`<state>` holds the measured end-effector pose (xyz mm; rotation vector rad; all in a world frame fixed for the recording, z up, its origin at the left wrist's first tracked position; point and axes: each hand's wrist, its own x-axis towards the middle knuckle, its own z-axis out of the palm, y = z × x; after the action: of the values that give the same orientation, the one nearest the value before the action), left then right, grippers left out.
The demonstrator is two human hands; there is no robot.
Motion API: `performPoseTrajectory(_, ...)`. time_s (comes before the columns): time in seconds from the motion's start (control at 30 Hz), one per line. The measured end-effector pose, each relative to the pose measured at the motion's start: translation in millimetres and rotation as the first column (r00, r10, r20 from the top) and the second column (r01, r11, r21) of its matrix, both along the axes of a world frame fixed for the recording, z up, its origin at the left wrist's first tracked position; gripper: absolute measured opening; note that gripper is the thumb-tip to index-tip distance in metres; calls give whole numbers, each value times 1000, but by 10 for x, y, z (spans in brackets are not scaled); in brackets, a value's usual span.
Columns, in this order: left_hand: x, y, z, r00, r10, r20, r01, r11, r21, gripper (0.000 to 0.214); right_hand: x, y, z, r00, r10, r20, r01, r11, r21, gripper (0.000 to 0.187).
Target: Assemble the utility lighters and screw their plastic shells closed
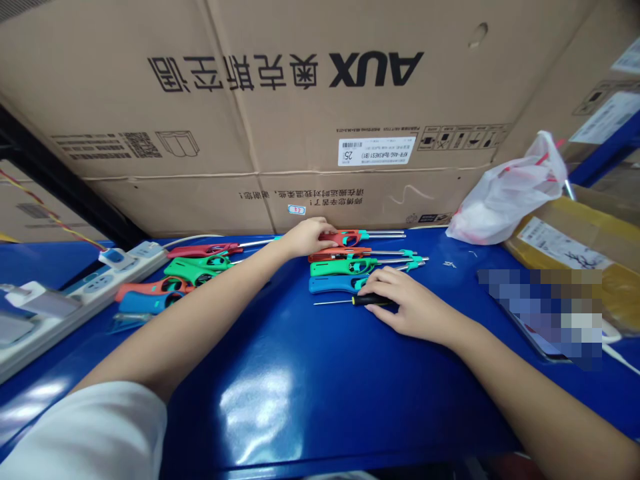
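My left hand (311, 237) reaches to the back of the table, its fingers closed over the handle of a red long-nosed lighter (349, 238). In front of that lighter lie an orange-red lighter (360, 253), a green lighter (333, 268) and a blue lighter (330, 285), their metal tubes pointing right. Close to the blue one, my right hand (407, 307) has its thumb and fingers around the black and yellow handle of a screwdriver (357, 301). The screwdriver lies low along the table, shaft pointing left. My right fingers partly cover the blue lighter's front.
Left of my left forearm lie more lighters: red (205, 250), green (197, 265), orange (145, 289) and blue (150, 301). A white power strip (95, 283) runs along the left. A large carton (280, 133) forms the back; a plastic bag (505, 193) and a box (590, 233) stand right.
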<state>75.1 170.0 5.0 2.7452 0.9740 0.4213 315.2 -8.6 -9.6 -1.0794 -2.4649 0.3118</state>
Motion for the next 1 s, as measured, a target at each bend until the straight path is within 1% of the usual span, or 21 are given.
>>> performPoseTrajectory(0.07, 5, 19, 18, 1000, 5, -12, -5, 1000, -2, 33, 7, 6, -1, 1000, -4, 8, 4, 1000, 0, 17)
performPoseTrajectory(0.2, 15, 35, 50, 997, 67, -28, -67, 998, 2, 28, 12, 21, -8, 1000, -8, 11, 8, 1000, -8, 19)
performPoseTrajectory(0.33, 19, -32, 115, 996, 86, 9, -86, 995, 44, 26, 17, 25, -6, 1000, -6, 2, 6, 999, -35, 19)
performPoseTrajectory(0.43, 12, -151, 179, 999, 32, 37, -34, 998, 57, 19, 33, 10, 4, 1000, -3, -7, 2, 998, -59, 22)
performPoseTrajectory(0.57, -22, -418, 211, 993, -106, 46, 103, 992, 68, 23, 63, -16, 19, 1000, 11, -12, -12, 997, -74, 26)
performPoseTrajectory(0.7, -89, -774, 144, 978, -208, 16, 207, 976, 67, 25, 77, -29, 27, 1000, -1, 8, 1, 995, -101, 27)
performPoseTrajectory(0.8, -152, -991, 43, 982, -187, -18, 188, 979, 73, 28, 85, -31, 46, 1000, 17, 7, -16, 992, -128, 24)
performPoseTrajectory(0.9, -205, -1107, -64, 987, -156, -29, 158, 985, 69, 30, 123, -13, 83, 999, 26, -22, -29, 992, -123, 22)
performPoseTrajectory(1.0, -247, -1167, -129, 992, -129, -14, 129, 990, 58, 31, 213, 36, 120, 996, -58, -68, 54, 996, -64, 16)
